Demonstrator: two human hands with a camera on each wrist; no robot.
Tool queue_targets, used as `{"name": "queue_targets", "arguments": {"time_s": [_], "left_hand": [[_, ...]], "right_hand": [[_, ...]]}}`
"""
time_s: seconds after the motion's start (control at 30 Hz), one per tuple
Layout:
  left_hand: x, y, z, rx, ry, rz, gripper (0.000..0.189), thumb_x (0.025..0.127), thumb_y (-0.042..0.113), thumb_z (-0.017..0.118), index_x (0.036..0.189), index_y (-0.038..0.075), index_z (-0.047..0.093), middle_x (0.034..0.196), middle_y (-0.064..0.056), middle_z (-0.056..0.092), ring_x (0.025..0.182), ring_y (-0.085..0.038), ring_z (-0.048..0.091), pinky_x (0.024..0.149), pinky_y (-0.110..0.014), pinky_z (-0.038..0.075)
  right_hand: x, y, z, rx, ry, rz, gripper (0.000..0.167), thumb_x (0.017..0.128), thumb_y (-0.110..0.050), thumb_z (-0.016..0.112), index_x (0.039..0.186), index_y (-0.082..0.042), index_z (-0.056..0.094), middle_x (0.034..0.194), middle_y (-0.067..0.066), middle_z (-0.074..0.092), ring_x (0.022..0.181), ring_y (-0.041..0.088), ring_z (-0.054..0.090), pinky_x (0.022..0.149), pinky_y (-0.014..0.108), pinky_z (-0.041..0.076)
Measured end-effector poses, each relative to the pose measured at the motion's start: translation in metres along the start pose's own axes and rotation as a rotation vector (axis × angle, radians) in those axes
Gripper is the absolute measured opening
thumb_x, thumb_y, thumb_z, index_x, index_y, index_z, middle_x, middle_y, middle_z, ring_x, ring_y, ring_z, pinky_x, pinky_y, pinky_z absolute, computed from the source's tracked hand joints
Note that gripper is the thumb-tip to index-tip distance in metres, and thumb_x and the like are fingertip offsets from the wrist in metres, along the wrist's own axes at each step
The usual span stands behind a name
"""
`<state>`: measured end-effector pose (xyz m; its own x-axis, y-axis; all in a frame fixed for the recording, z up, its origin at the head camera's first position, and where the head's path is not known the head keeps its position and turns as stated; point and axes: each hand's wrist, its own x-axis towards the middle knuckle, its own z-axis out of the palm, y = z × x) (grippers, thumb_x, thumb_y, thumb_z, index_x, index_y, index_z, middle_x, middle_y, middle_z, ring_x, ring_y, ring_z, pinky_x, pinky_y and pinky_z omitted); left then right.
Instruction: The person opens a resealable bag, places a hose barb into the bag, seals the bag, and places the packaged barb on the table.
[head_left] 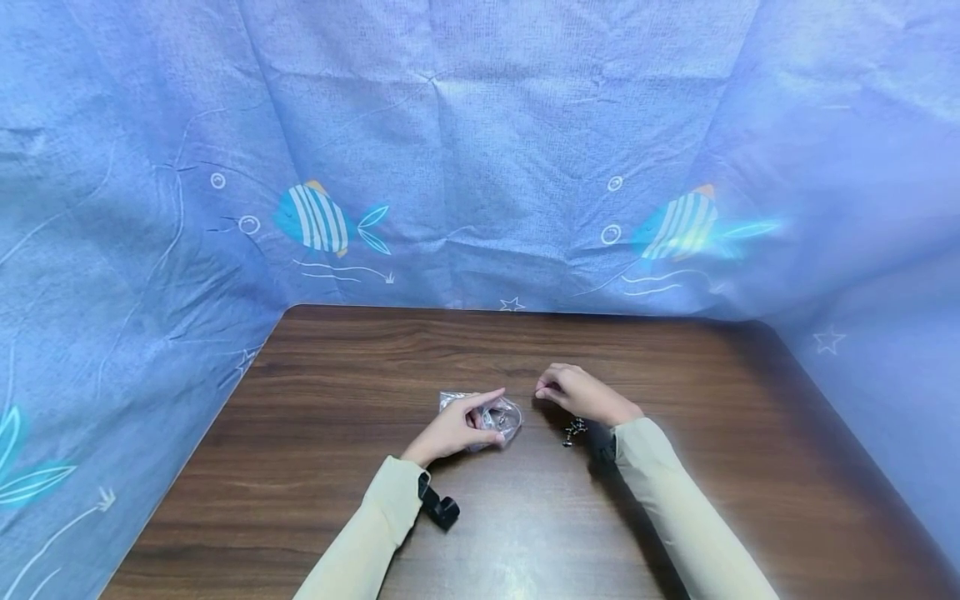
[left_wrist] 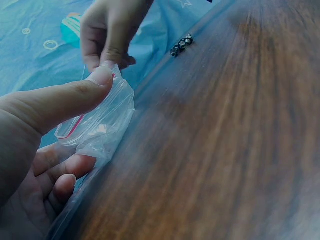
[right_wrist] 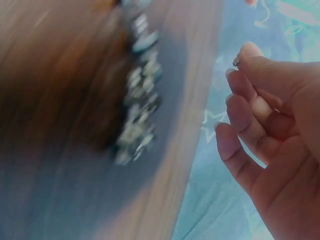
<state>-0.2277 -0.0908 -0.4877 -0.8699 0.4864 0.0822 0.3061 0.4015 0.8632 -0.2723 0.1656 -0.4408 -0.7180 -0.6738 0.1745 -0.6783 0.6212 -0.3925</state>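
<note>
My left hand (head_left: pixel 448 431) holds a small clear zip bag (head_left: pixel 506 421) by its mouth, the thumb on one side and fingers on the other. In the left wrist view a red line runs along the bag's (left_wrist: pixel 114 127) gaping mouth; something small and pale shows inside, too unclear to name. My right hand (head_left: pixel 588 395) is to the right of the bag. Its thumb and index fingertip pinch a tiny shiny metal piece (right_wrist: pixel 236 63). A little heap of small metal pieces (head_left: pixel 576 428) lies on the table just below the right hand; they look blurred in the right wrist view.
Both hands work above a dark wood-grain table (head_left: pixel 360 358). A blue curtain (head_left: pixel 495 150) printed with fish hangs behind it and along both sides. A black wrist device (head_left: pixel 441 507) sticks out from the left wrist over the tabletop.
</note>
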Motion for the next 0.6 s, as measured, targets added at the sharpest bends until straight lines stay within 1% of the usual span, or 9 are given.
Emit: {"name": "queue_targets", "arguments": {"time_s": [0.03, 0.1, 0.13, 0.17, 0.27, 0.43, 0.6], "left_hand": [[0.000, 0.000, 0.000, 0.001, 0.001, -0.002, 0.072, 0.080, 0.022, 0.079, 0.143, 0.011, 0.046, 0.103, -0.008, 0.064, 0.069, -0.012, 0.050, 0.057, -0.020, 0.042], [0.001, 0.000, 0.000, -0.004, 0.003, -0.005, 0.072, 0.079, 0.021, 0.079, 0.143, 0.011, 0.047, 0.098, -0.010, 0.064, 0.069, -0.013, 0.050, 0.057, -0.020, 0.042], [0.002, -0.005, 0.001, 0.000, 0.004, -0.001, 0.072, 0.079, 0.023, 0.080, 0.143, 0.013, 0.047, 0.095, -0.009, 0.064, 0.068, -0.011, 0.050, 0.057, -0.020, 0.043], [0.002, -0.005, 0.001, 0.003, 0.006, 0.000, 0.072, 0.079, 0.025, 0.080, 0.143, 0.014, 0.048, 0.091, -0.006, 0.063, 0.068, -0.010, 0.050, 0.057, -0.021, 0.043], [0.002, -0.005, 0.001, 0.014, 0.000, -0.001, 0.072, 0.079, 0.026, 0.079, 0.143, 0.015, 0.048, 0.081, -0.003, 0.058, 0.067, -0.009, 0.049, 0.056, -0.022, 0.044], [0.002, -0.005, 0.000, 0.023, -0.002, 0.006, 0.071, 0.080, 0.025, 0.079, 0.142, 0.014, 0.048, 0.079, -0.001, 0.055, 0.067, -0.009, 0.049, 0.056, -0.022, 0.044], [0.001, -0.005, 0.000, 0.023, -0.001, 0.004, 0.070, 0.080, 0.025, 0.078, 0.143, 0.014, 0.048, 0.083, -0.001, 0.056, 0.068, -0.007, 0.049, 0.058, -0.022, 0.044]], "right_hand": [[0.001, -0.003, 0.000, 0.006, 0.000, -0.002, 0.008, 0.091, -0.013, 0.064, 0.091, -0.007, 0.068, 0.088, 0.001, 0.065, 0.083, 0.015, 0.063, 0.080, 0.032, 0.053], [0.004, -0.009, -0.001, 0.016, 0.000, -0.011, 0.008, 0.091, -0.014, 0.064, 0.092, -0.007, 0.069, 0.089, 0.001, 0.065, 0.084, 0.015, 0.063, 0.081, 0.031, 0.053], [0.006, -0.011, 0.000, 0.021, 0.001, -0.016, 0.008, 0.091, -0.014, 0.064, 0.092, -0.007, 0.069, 0.090, 0.001, 0.065, 0.085, 0.014, 0.063, 0.081, 0.031, 0.053], [0.007, -0.013, 0.000, 0.025, 0.001, -0.023, 0.008, 0.091, -0.014, 0.064, 0.092, -0.007, 0.069, 0.090, 0.001, 0.065, 0.085, 0.014, 0.063, 0.081, 0.030, 0.053], [0.010, -0.019, 0.001, 0.042, -0.002, -0.039, 0.008, 0.091, -0.015, 0.064, 0.091, -0.008, 0.069, 0.089, -0.001, 0.065, 0.083, 0.011, 0.061, 0.079, 0.027, 0.052], [0.013, -0.030, 0.003, 0.059, 0.002, -0.074, 0.007, 0.090, -0.014, 0.066, 0.091, -0.008, 0.070, 0.087, -0.001, 0.064, 0.080, 0.008, 0.059, 0.074, 0.023, 0.051], [0.015, -0.036, 0.007, 0.058, -0.009, -0.094, 0.009, 0.090, -0.013, 0.066, 0.093, -0.006, 0.070, 0.090, 0.000, 0.065, 0.081, 0.010, 0.060, 0.074, 0.023, 0.051]]}}
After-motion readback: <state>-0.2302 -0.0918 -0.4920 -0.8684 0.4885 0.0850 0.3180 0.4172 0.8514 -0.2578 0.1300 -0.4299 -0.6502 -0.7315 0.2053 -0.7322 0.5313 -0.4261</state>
